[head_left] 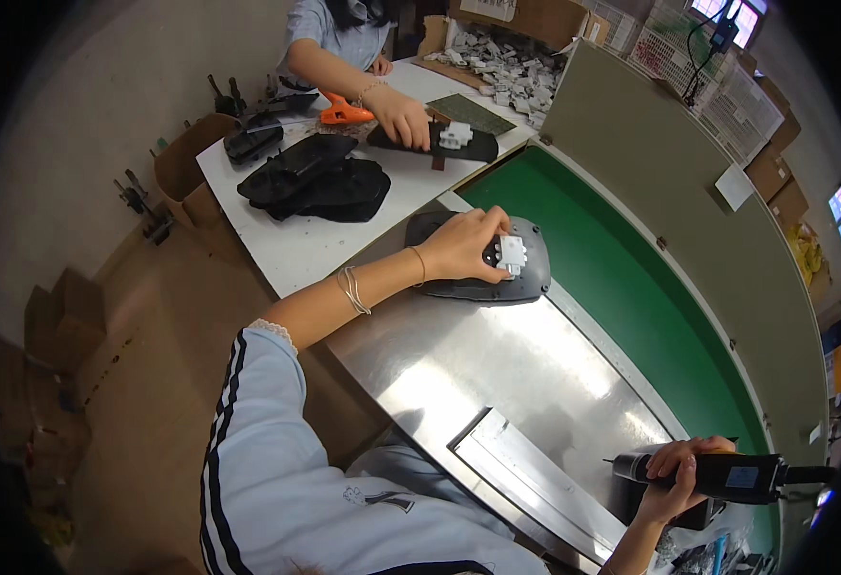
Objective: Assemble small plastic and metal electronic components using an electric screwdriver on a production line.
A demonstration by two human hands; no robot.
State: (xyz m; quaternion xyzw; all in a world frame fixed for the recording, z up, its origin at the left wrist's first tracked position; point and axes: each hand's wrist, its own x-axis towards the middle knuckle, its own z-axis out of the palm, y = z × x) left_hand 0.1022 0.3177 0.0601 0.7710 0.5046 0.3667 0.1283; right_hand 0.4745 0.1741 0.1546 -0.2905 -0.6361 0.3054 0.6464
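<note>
My left hand [468, 247] reaches across the metal worktop and rests on a dark grey, rounded plastic cover [534, 278]. Its thumb and fingers close around a small light grey plastic bracket [511, 254] that sits on the cover. At the lower right, my right hand [674, 476] is wrapped around a black electric screwdriver [738, 477]. The driver's thin bit points left, well apart from the cover, and a thick cable leaves its other end.
A co-worker's hand [403, 117] holds a black panel with a grey bracket at the white table [291, 264]. Stacked black covers [320, 177] and an orange tool [346, 111] lie there. A green conveyor belt [622, 278] runs beside the worktop. A metal bar [535, 479] lies nearer me.
</note>
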